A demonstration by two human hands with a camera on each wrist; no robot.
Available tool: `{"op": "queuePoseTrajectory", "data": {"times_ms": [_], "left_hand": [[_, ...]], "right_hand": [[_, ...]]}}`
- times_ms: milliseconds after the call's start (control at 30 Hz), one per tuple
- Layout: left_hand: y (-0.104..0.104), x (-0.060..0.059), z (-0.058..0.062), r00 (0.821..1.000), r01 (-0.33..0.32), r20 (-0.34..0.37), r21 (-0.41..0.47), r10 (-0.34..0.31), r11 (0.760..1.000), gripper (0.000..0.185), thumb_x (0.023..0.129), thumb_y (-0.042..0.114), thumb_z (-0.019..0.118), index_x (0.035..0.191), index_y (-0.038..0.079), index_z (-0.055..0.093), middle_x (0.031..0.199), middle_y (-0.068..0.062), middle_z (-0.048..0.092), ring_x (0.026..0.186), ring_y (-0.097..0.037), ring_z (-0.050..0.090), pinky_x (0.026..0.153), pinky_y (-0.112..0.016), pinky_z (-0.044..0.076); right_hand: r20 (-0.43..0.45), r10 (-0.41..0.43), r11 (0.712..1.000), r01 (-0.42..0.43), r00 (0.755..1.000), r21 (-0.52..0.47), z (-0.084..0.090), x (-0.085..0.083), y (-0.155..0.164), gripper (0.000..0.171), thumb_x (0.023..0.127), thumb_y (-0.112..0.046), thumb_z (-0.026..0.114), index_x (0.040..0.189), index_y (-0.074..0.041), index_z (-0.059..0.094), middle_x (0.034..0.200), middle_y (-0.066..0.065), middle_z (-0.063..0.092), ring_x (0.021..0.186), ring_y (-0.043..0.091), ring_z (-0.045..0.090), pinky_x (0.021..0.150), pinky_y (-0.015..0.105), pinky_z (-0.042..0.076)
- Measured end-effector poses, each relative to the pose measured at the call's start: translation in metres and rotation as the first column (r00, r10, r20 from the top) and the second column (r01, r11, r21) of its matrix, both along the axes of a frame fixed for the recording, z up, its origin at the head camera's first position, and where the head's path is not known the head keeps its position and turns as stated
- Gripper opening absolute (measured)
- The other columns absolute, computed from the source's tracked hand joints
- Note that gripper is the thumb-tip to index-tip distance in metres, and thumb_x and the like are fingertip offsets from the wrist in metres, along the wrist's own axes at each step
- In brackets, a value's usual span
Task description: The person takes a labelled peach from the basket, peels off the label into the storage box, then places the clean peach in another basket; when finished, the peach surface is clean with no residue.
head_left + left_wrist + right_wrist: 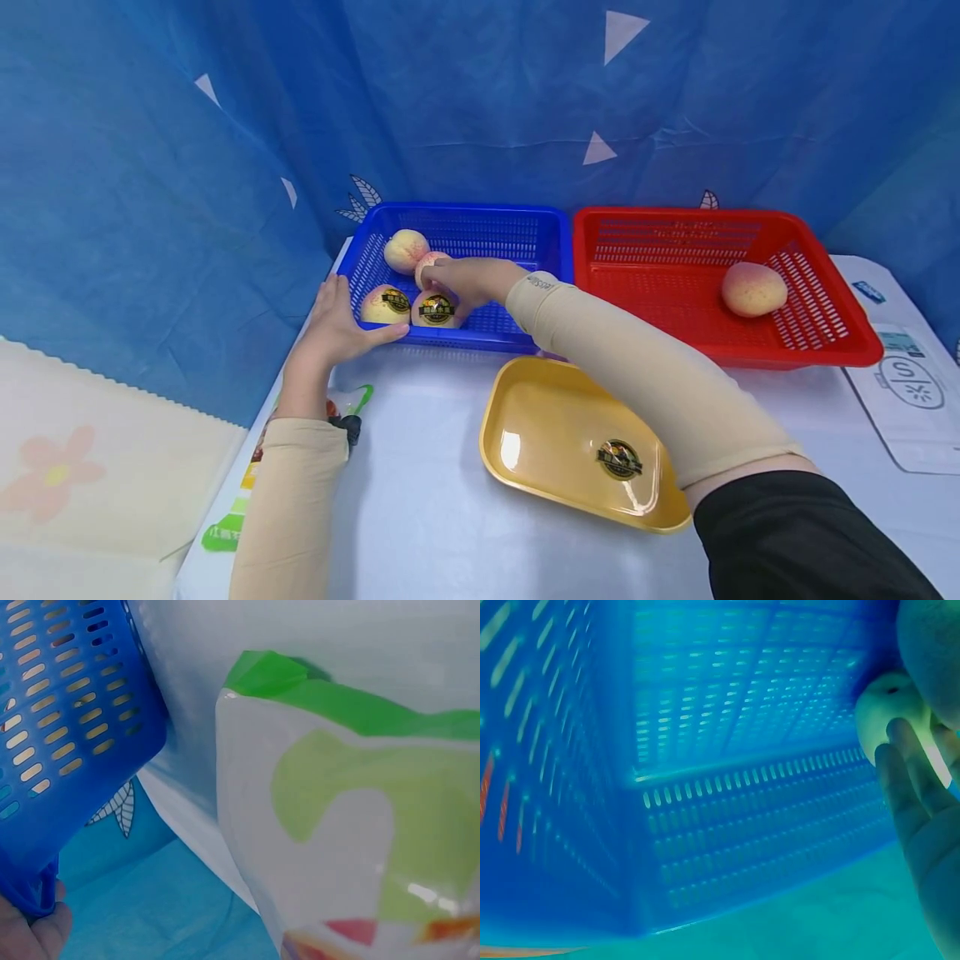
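Note:
At the left front corner of the blue basket (491,337), my left hand (330,325) grips the rim, thumb along the front edge; the left wrist view shows its fingertips at the rim (34,892). My right hand (476,282) reaches into the basket and holds a peach with a black-and-gold label (437,310). In the right wrist view its fingers (907,780) lie against a pale peach (877,712), while a darker peach (934,652) is close above them; the thumb is hidden. Another labelled peach (385,305) and an unlabelled one (406,250) lie at the basket's left.
Right of the blue basket stands a red basket (652,312) with one peach (753,289) in it. A yellow tray (547,450) bearing a label sits in front, partly under my right forearm. A plastic package (337,810) lies beside my left forearm. Blue cloth (480,108) hangs behind.

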State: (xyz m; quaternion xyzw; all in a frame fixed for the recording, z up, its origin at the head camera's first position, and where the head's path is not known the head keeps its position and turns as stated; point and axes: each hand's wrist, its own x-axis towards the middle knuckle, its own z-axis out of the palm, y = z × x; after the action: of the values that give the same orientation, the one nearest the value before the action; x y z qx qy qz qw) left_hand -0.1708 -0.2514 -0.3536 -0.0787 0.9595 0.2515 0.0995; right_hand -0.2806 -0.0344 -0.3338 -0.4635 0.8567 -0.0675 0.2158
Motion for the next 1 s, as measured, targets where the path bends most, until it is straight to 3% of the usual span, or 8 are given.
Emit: {"op": "queuePoseTrajectory", "data": {"times_ms": [233, 333, 533, 733, 833, 1000], "left_hand": [[0.000, -0.001, -0.001, 1.000, 0.008, -0.001, -0.005, -0.008, 1.000, 0.143, 0.070, 0.081, 0.065, 0.155, 0.000, -0.017, 0.163, -0.022, -0.020, 0.152, -0.042, -0.016, 0.120, -0.065, 0.005], [0.002, -0.001, -0.001, 1.000, 0.010, -0.003, -0.004, -0.010, 1.000, 0.142, 0.071, 0.080, 0.066, 0.155, -0.001, -0.017, 0.163, -0.022, -0.020, 0.152, -0.042, -0.016, 0.120, -0.065, 0.006], [0.003, -0.001, 0.000, 1.000, 0.008, -0.010, -0.001, -0.008, 1.000, 0.142, 0.071, 0.078, 0.067, 0.155, 0.000, -0.016, 0.164, -0.022, -0.019, 0.152, -0.042, -0.014, 0.120, -0.065, 0.007], [0.002, -0.001, 0.001, 1.000, 0.007, -0.004, 0.001, -0.007, 1.000, 0.143, 0.070, 0.080, 0.067, 0.155, 0.000, -0.016, 0.164, -0.022, -0.019, 0.152, -0.042, -0.015, 0.120, -0.065, 0.006], [0.001, -0.001, 0.001, 1.000, 0.014, -0.008, -0.004, -0.014, 1.000, 0.144, 0.070, 0.080, 0.067, 0.155, -0.001, -0.016, 0.164, -0.023, -0.019, 0.152, -0.042, -0.015, 0.120, -0.065, 0.006], [-0.001, -0.001, 0.000, 1.000, 0.012, 0.000, -0.004, -0.012, 1.000, 0.143, 0.071, 0.080, 0.067, 0.155, -0.001, -0.017, 0.163, -0.022, -0.020, 0.152, -0.042, -0.014, 0.121, -0.065, 0.006]], "right_hand": [[-0.021, 0.010, 0.993, -0.007, 1.000, 0.118, -0.005, 0.001, 0.002, 0.080, 0.088, -0.022, 0.076, 0.154, -0.030, 0.031, 0.131, 0.005, 0.053, 0.114, 0.022, 0.052, 0.106, 0.039, 0.047], [-0.027, -0.010, 0.989, 0.013, 1.000, 0.148, -0.004, 0.003, 0.002, 0.078, 0.089, -0.022, 0.075, 0.152, -0.033, 0.031, 0.127, 0.004, 0.055, 0.111, 0.022, 0.053, 0.104, 0.039, 0.048], [-0.056, -0.013, 0.994, 0.019, 0.998, 0.110, 0.000, 0.002, 0.001, 0.055, 0.080, -0.028, 0.084, 0.123, -0.022, 0.049, 0.106, -0.001, 0.062, 0.097, 0.018, 0.058, 0.093, 0.033, 0.051], [-0.020, -0.031, 0.994, 0.033, 0.999, 0.104, 0.006, 0.000, 0.003, 0.051, 0.077, -0.030, 0.086, 0.114, -0.017, 0.053, 0.098, 0.000, 0.059, 0.090, 0.017, 0.055, 0.084, 0.030, 0.049], [0.025, -0.053, 0.996, 0.051, 0.998, 0.068, 0.011, -0.002, 0.007, 0.053, 0.076, -0.031, 0.087, 0.115, -0.017, 0.054, 0.101, 0.000, 0.060, 0.092, 0.017, 0.055, 0.084, 0.029, 0.049], [0.082, -0.069, 0.997, 0.071, 0.994, -0.020, 0.025, -0.009, 0.018, 0.065, 0.080, -0.028, 0.082, 0.135, -0.015, 0.051, 0.121, 0.002, 0.058, 0.108, 0.018, 0.054, 0.096, 0.030, 0.050]]}}
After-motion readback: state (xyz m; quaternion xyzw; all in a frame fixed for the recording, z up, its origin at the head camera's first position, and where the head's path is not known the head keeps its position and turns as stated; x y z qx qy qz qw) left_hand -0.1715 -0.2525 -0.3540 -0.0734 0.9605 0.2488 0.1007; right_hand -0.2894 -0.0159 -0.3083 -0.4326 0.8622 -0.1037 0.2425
